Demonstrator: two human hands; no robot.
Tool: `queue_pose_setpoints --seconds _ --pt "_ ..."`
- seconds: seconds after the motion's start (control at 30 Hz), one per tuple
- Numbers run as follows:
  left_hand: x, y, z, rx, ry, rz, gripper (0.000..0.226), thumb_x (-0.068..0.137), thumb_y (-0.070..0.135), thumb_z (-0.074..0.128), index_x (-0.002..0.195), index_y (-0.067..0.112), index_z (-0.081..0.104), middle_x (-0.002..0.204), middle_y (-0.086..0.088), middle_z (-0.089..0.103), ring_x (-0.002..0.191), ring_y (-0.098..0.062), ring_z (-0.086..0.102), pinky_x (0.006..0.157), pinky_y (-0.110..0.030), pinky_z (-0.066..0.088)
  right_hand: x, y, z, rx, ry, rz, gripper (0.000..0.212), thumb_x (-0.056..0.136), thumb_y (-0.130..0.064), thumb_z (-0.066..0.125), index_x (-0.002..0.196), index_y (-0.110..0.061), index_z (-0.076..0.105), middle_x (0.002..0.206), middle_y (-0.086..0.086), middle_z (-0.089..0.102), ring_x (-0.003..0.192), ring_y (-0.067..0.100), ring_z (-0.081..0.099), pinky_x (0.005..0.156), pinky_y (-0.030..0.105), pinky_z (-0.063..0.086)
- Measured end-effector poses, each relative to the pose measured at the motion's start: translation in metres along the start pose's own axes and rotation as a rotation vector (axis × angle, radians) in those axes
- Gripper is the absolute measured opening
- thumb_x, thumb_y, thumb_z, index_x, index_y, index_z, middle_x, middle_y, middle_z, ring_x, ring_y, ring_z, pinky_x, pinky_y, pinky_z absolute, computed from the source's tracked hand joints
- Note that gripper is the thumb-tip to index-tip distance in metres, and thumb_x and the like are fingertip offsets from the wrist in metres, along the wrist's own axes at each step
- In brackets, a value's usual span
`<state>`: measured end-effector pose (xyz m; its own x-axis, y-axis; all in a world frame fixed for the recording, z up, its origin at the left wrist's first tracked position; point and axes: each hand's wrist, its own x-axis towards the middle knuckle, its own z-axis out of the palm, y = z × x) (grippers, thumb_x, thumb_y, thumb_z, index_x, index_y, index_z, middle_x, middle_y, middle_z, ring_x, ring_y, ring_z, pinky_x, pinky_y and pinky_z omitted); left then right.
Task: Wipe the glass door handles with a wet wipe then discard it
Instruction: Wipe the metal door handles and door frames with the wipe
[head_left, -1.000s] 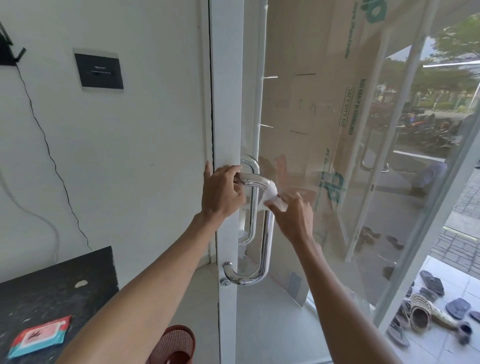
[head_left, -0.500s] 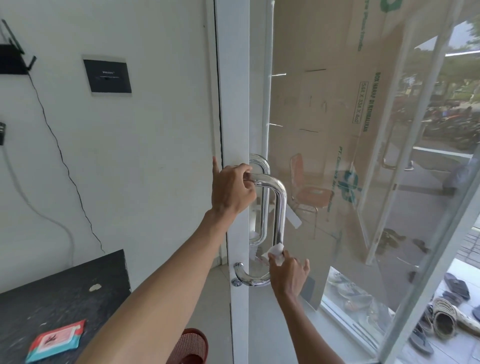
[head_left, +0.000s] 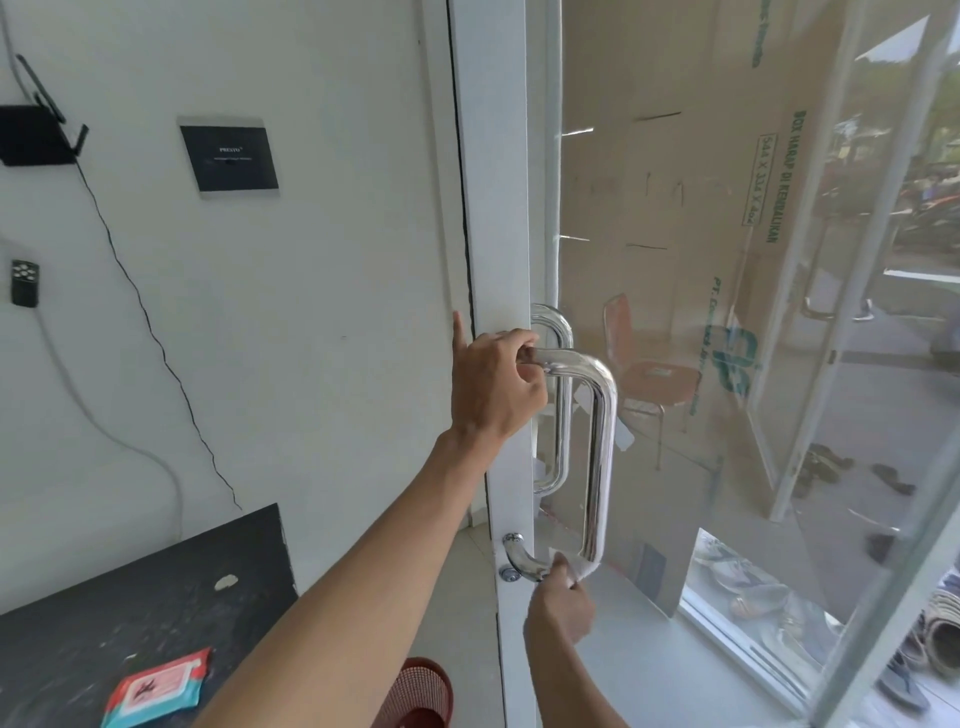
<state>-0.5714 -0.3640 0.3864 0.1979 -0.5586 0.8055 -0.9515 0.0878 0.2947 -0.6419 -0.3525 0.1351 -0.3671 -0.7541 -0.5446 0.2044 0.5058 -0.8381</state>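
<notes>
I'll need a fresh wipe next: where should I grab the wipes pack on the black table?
I'd come from above and pinch the wipes pack across its narrow width. It lies flat on the black table, label up, so only its long edges offer a hold.

Dark table (head_left: 156, 597), a wet wipe pack (head_left: 156, 686) and small pale scrap (head_left: 226, 582) on it.

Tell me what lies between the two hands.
Head view: only the door handle, its bare upright chrome bar, runs from the left hand at the top to the right hand pinching the wet wipe.
</notes>
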Motion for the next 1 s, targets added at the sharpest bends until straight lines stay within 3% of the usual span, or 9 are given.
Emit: queue_pose_setpoints --seconds 0.23,0.33,0.4,0.47,0.53,0.67,0.77,0.87,1.0 --pt "-0.001 -0.002 0.001 -0.015 0.017 0.007 0.03 0.068 0.011 0.05 0.089 0.017 0.07 0.074 0.006 0.069 0.073 -0.019 0.064 0.121 -0.028 -0.01 -0.024 -0.021 0.018 0.265 -0.079 0.405 0.042 0.082 -0.04 0.069 0.092 -0.004 0.05 0.076 0.011 0.054 0.091 0.034 0.055 0.085 0.043 0.045" --pt "-0.001 -0.003 0.002 -0.016 0.023 0.009 0.029 0.069 0.011 0.05 0.089 0.018 0.07 0.074 0.007 0.068 0.074 -0.017 0.064 0.122 -0.03 -0.009 -0.022 -0.016 0.031 0.278 -0.337 0.512 0.042 0.084 -0.033 0.068 0.111 -0.009 0.048 0.111 0.012 0.062 0.113 0.03 0.057 0.09 0.038 0.04" --pt "-0.002 -0.004 0.003 -0.014 0.023 0.013 0.031 0.069 0.011 0.049 0.091 0.018 0.07 0.076 0.008 0.069 0.075 -0.017 0.064 0.123 -0.031 -0.008 -0.021 -0.015 0.042 0.281 -0.51 0.532 0.032 0.094 -0.01 0.055 0.126 -0.009 0.049 0.123 0.014 0.06 0.116 0.027 0.06 0.099 0.034 0.039" --pt "-0.002 -0.004 0.003 -0.018 0.027 0.012 0.033 0.069 0.011 0.049 0.092 0.018 0.071 0.079 0.007 0.071 0.076 -0.016 0.065 0.123 -0.03 -0.008 -0.03 -0.024 0.046 0.235 -0.615 0.381 0.034 0.091 0.002 0.053 0.125 -0.002 0.051 0.115 0.018 0.063 0.092 0.03 0.067 0.088 0.038 0.047" --pt "-0.002 -0.004 0.003 -0.019 0.02 0.012 0.035 0.069 0.011 0.05 0.095 0.018 0.072 0.081 0.007 0.071 0.078 -0.016 0.065 0.123 -0.031 -0.008 -0.04 -0.035 0.046 0.036 -0.41 -0.013 0.028 0.086 -0.003 0.06 0.113 0.002 0.055 0.094 0.015 0.063 0.077 0.029 0.062 0.074 0.037 0.048" --pt "-0.003 -0.003 0.003 -0.02 -0.001 0.007 0.037 0.069 0.012 0.05 0.098 0.018 0.072 0.081 0.006 0.072 0.078 -0.017 0.065 0.123 -0.034 -0.006 -0.037 -0.051 0.028 -0.558 -0.085 -0.754 0.017 0.088 -0.01 0.056 0.105 -0.014 0.057 0.087 0.008 0.069 0.084 0.028 0.063 0.066 0.033 0.041" --pt "-0.003 -0.002 0.002 -0.026 -0.009 0.006 0.038 0.068 0.012 0.049 0.097 0.017 0.072 0.08 0.005 0.072 0.078 -0.017 0.064 0.124 -0.038 -0.002 -0.012 -0.036 0.023 -1.054 -0.123 -0.958 0.012 0.085 -0.01 0.056 0.095 -0.014 0.062 0.091 0.003 0.07 0.091 0.023 0.063 0.09 0.035 0.043" --pt "-0.004 0.0 0.001 -0.018 -0.008 0.021 0.039 0.066 0.012 0.048 0.096 0.016 0.071 0.078 0.005 0.071 0.078 -0.018 0.064 0.125 -0.04 0.001 0.009 -0.003 0.022 -1.302 -0.239 -1.083 0.026 0.085 -0.011 0.06 0.111 -0.013 0.058 0.096 0.005 0.07 0.094 0.022 0.064 0.109 0.039 0.033" --pt "-0.006 -0.001 0.002 0.01 -0.003 0.047 0.04 0.065 0.012 0.048 0.098 0.015 0.071 0.078 0.004 0.07 0.079 -0.019 0.064 0.125 -0.042 0.005 0.02 0.023 0.027 -1.35 -0.242 -1.249 0.075 0.038 -0.006 0.087 0.107 0.007 0.063 0.089 0.024 0.065 0.085 0.035 0.066 0.088 0.042 0.054"
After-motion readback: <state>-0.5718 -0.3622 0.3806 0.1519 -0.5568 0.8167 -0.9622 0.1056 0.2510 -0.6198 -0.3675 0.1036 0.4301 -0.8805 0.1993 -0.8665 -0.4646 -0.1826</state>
